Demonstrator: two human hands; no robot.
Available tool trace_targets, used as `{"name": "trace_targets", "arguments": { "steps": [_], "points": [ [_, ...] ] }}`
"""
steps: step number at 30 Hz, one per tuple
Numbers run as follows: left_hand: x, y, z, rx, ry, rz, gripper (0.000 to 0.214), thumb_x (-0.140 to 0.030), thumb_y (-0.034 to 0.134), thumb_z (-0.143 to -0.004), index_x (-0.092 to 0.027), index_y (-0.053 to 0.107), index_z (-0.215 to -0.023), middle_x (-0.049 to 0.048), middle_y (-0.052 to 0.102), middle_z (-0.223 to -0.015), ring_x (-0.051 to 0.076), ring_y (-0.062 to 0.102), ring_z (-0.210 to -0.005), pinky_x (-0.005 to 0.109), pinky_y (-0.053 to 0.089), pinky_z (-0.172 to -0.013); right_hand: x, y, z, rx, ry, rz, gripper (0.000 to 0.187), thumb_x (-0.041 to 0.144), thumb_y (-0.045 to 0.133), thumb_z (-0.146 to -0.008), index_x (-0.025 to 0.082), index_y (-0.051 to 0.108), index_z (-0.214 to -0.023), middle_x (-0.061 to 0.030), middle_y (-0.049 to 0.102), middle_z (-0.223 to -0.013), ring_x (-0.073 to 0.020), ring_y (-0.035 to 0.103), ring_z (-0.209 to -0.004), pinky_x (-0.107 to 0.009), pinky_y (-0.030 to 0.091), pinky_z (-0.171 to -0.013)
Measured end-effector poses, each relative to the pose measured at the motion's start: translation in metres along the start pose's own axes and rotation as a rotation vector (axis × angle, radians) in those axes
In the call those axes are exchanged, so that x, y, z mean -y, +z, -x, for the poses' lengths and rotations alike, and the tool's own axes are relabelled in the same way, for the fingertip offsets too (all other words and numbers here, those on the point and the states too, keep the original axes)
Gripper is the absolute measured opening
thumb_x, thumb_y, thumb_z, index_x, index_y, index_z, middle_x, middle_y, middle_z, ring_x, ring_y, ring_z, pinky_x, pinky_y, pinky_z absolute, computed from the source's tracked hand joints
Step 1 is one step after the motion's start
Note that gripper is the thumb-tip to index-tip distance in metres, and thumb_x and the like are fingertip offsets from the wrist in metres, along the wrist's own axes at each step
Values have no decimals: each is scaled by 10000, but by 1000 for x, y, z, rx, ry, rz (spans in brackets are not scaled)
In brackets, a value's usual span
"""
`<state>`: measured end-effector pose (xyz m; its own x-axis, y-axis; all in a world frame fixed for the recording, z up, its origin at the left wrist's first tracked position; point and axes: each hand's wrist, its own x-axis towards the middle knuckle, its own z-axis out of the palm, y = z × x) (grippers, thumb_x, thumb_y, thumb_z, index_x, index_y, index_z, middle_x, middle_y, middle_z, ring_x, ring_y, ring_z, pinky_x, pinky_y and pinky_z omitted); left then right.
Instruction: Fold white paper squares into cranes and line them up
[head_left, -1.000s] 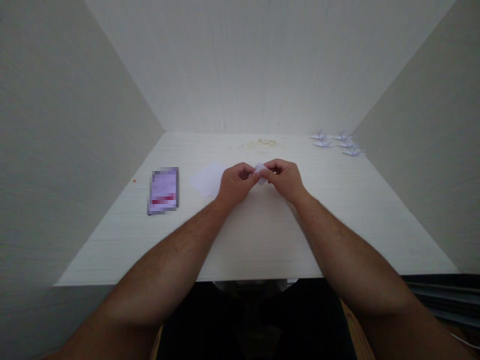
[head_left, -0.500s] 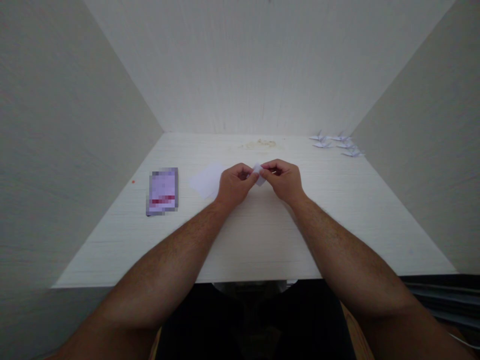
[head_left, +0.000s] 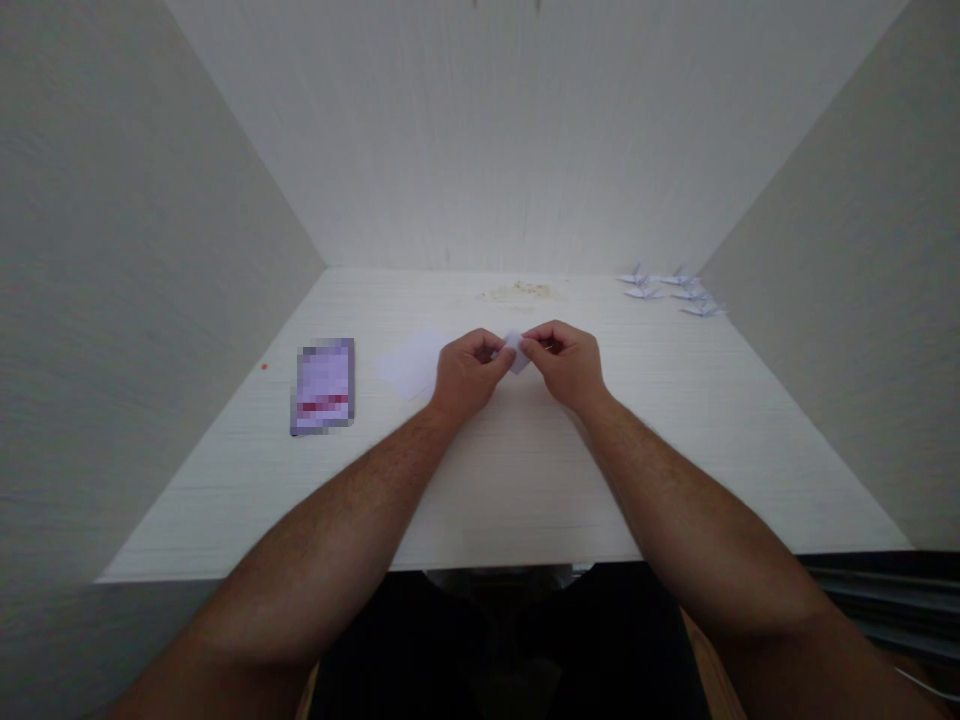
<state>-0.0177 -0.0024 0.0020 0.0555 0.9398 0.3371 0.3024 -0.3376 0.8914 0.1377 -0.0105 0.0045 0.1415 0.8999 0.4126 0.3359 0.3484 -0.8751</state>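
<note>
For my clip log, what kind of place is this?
Probably a partitioned desk booth for origami: white walls enclose the pale desk, paper cranes sit back right, left hand and right hand pinch folded paper.

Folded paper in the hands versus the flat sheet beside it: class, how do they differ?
The folded paper is pinched between the left hand and right hand; the flat sheet lies on the table. The folded paper looks smaller and creased; the flat sheet is larger and unfolded. Both are pale paper.
</note>
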Motion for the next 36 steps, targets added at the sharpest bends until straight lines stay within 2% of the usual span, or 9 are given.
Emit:
{"name": "trace_targets", "arguments": {
  "steps": [3,13,19,25,36],
  "points": [
    [0,0,0,2,-1,-10,149,-308,708,-717,-174,646,-694,-28,615,-605,96,491,-553,222,368,-526,-2,1,1,8,-32,21,88,281,692,-768,198,700,-743,4,707,-709,-113,598,-608,-263,473,-591],
    [-1,0,0,1,-12,16,125,-282,711,-712,-187,632,-698,-37,615,-598,92,511,-536,221,399,-529,0,0,1,28,5,8,87,279,682,-773,199,684,-740,4,701,-712,-110,584,-591,-264,470,-579],
    [-3,1,0,-10,-24,90,155,-217,720,-701,-190,619,-815,-19,691,-692,95,594,-568,213,453,-544,2,1,0,41,6,-14,109,277,679,-771,192,660,-707,4,690,-681,-110,589,-580,-259,465,-565],
    [-4,0,0,30,-44,165,260,-190,722,-712,-179,651,-962,11,734,-780,118,674,-655,229,527,-612,0,2,0,33,4,-20,116,270,670,-769,194,638,-688,11,682,-658,-110,591,-566,-252,458,-545],
    [0,1,0,13,-65,183,162,-215,755,-698,-174,698,-844,20,736,-751,135,685,-661,242,557,-619,3,3,2,23,20,6,106,242,651,-747,203,612,-656,15,659,-634,-119,578,-567,-257,447,-536]
  ]
}}
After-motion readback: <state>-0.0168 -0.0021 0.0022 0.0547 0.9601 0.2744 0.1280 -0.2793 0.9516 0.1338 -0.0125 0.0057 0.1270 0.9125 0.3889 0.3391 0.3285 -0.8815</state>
